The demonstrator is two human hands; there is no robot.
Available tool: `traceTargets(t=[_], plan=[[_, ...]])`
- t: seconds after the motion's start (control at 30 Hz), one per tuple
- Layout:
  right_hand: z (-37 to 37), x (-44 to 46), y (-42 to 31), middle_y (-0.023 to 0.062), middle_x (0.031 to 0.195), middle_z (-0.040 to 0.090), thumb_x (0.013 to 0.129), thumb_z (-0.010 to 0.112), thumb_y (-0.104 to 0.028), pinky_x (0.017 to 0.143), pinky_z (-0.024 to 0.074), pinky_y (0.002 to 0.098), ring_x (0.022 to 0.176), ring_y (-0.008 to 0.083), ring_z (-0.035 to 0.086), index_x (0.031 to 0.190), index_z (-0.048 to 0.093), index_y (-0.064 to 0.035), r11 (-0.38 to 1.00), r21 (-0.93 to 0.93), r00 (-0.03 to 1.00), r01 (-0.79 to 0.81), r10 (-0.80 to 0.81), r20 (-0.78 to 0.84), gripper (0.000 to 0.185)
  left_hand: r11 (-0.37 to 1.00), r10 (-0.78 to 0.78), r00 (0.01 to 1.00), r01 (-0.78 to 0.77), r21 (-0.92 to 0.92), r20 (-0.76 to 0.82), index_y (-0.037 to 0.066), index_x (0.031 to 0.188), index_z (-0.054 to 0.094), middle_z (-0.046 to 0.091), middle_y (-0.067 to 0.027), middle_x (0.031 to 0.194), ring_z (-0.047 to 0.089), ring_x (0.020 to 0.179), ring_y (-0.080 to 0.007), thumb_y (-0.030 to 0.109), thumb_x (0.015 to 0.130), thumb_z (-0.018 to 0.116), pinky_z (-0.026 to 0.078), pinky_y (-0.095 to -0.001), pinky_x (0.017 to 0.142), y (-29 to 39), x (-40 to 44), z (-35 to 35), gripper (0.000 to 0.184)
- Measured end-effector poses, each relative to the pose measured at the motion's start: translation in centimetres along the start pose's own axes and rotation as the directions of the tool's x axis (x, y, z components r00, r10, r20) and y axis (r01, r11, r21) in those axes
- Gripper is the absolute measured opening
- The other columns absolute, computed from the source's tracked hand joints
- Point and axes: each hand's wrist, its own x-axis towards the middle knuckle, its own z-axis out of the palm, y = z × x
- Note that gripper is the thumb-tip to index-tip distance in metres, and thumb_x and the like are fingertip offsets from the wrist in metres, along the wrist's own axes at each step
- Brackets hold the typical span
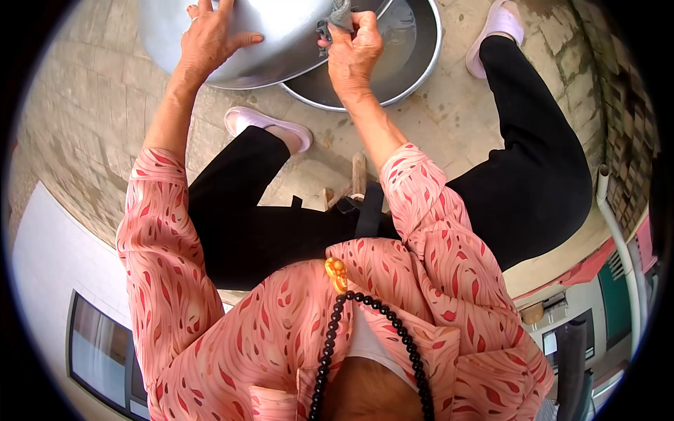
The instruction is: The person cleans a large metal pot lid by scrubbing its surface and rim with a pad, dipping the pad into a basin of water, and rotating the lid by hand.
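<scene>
A big silver metal basin (274,52) is tilted at the top of the view, partly cut off by the frame. My left hand (205,43) rests against its outer side, fingers spread and thumb stretched out. In my right hand (355,57) a wet-looking grey cloth (337,17) is bunched up, pressed at the silver basin's right side. Underneath, and partly hidden by it, a second metal basin (411,74) sits on the ground with what looks like cloudy water inside.
Paved ground (91,105) surrounds the basins, with damp spots near them. Lilac slippers (246,121) are on my feet, one on either side. A piece of wood (359,175), perhaps part of a low stool, shows between my legs. A white pipe (618,238) stands at the right.
</scene>
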Motion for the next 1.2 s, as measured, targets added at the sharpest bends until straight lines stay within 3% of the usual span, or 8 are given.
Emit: traceTargets(t=[0.27, 0.37, 0.47, 0.6, 0.7, 0.83, 0.97, 1.2], plan=[[-4.1, 2.0, 3.3, 0.0120, 0.084, 0.062, 0.082, 0.062, 0.007, 0.049, 0.0575, 0.0303, 0.064, 0.0161, 0.063, 0.087, 0.052, 0.0029, 0.978, -0.052, 0.973, -0.202, 0.195, -0.126, 0.012, 0.998, 0.031, 1.000, -0.031, -0.051, -0.003, 0.012, 0.148, 0.031, 0.037, -0.0244, 0.137, 0.050, 0.117, -0.0460, 0.061, 0.067, 0.073, 0.053, -0.0519, 0.083, -0.4, 0.2, 0.0, 0.103], [-6.3, 3.7, 4.3, 0.0140, 0.085, 0.060, 0.080, 0.063, 0.005, 0.055, 0.0548, 0.0333, 0.066, 0.0228, 0.064, 0.092, 0.052, 0.0034, 0.964, -0.231, 0.966, -0.130, 0.071, -0.249, 0.017, 0.994, -0.103, 0.984, 0.107, -0.018, 0.144, 0.002, 0.150, 0.017, 0.020, -0.0433, 0.144, 0.034, 0.128, -0.0567, 0.043, 0.049, 0.091, 0.042, -0.0507, 0.102, 0.7, 0.5, -0.9, 0.131], [-10.4, 3.6, 11.8, 0.0201, 0.103, 0.061, 0.078, 0.067, -0.001, 0.053, 0.0546, 0.0361, 0.073, 0.0276, 0.067, 0.097, 0.055, 0.0066, 0.351, -0.931, 0.995, 0.097, -0.016, 0.098, 0.023, 0.991, -0.136, 0.981, 0.134, 0.022, 0.139, 0.006, 0.149, 0.022, 0.024, -0.0375, 0.146, 0.040, 0.127, -0.0494, 0.039, 0.053, 0.090, 0.043, -0.0470, 0.101, 1.4, 0.6, -1.7, 0.123], [-6.7, 2.3, 7.5, 0.0162, 0.094, 0.064, 0.081, 0.065, -0.001, 0.045, 0.0559, 0.0292, 0.069, 0.0208, 0.067, 0.091, 0.055, 0.0067, 0.739, -0.267, 0.777, -0.619, 0.625, -0.072, 0.016, 0.986, -0.166, 0.972, 0.165, 0.019, 0.169, 0.007, 0.150, 0.022, 0.024, -0.0380, 0.146, 0.040, 0.127, -0.0503, 0.038, 0.054, 0.090, 0.043, -0.0471, 0.101, 1.6, -0.2, -1.8, 0.121], [-4.9, 0.3, 3.1, 0.0130, 0.086, 0.065, 0.087, 0.061, 0.003, 0.051, 0.0567, 0.0281, 0.066, 0.0175, 0.065, 0.097, 0.057, 0.0071, 0.938, 0.122, 0.934, -0.326, 0.339, -0.110, 0.012, 0.988, -0.151, 0.977, 0.153, 0.000, 0.154, 0.006, 0.150, 0.022, 0.023, -0.0382, 0.146, 0.040, 0.127, -0.0504, 0.037, 0.055, 0.090, 0.043, -0.0475, 0.102, 1.5, 0.2, -1.3, 0.120], [0.0, -1.0, -1.2, 0.0082, 0.080, 0.060, 0.084, 0.064, -0.001, 0.048, 0.0556, 0.0278, 0.060, 0.0129, 0.061, 0.095, 0.052, 0.0014, 0.996, 0.088, 1.000, 0.004, -0.006, 0.020, 0.016, 0.992, -0.120, 0.986, 0.124, -0.029, 0.120, 0.006, 0.149, 0.022, 0.024, -0.0389, 0.145, 0.039, 0.127, -0.0509, 0.037, 0.055, 0.090, 0.043, -0.0480, 0.102, 1.0, 0.1, -1.1, 0.120], [-1.3, -0.4, 2.4, 0.0095, 0.081, 0.059, 0.086, 0.059, 0.005, 0.045, 0.0548, 0.0272, 0.055, 0.0139, 0.059, 0.091, 0.049, 0.0001, 0.952, 0.144, 0.944, -0.271, 0.292, -0.154, 0.012, 0.995, -0.101, 0.988, 0.103, -0.015, 0.115, 0.005, 0.149, 0.022, 0.024, -0.0401, 0.145, 0.037, 0.128, -0.0530, 0.037, 0.055, 0.089, 0.042, -0.0493, 0.102, 1.2, 0.2, -1.8, 0.120], [-0.3, -0.9, -0.1, 0.0104, 0.082, 0.059, 0.084, 0.060, 0.007, 0.046, 0.0547, 0.0277, 0.058, 0.0140, 0.061, 0.090, 0.048, 0.0021, 0.976, 0.142, 0.985, -0.163, 0.169, -0.036, 0.013, 0.992, -0.124, 0.981, 0.125, 0.007, 0.151, 0.005, 0.149, 0.022, 0.023, -0.0407, 0.145, 0.034, 0.129, -0.0572, 0.041, 0.056, 0.088, 0.041, -0.0526, 0.103, 1.4, -0.2, -1.5, 0.120]])
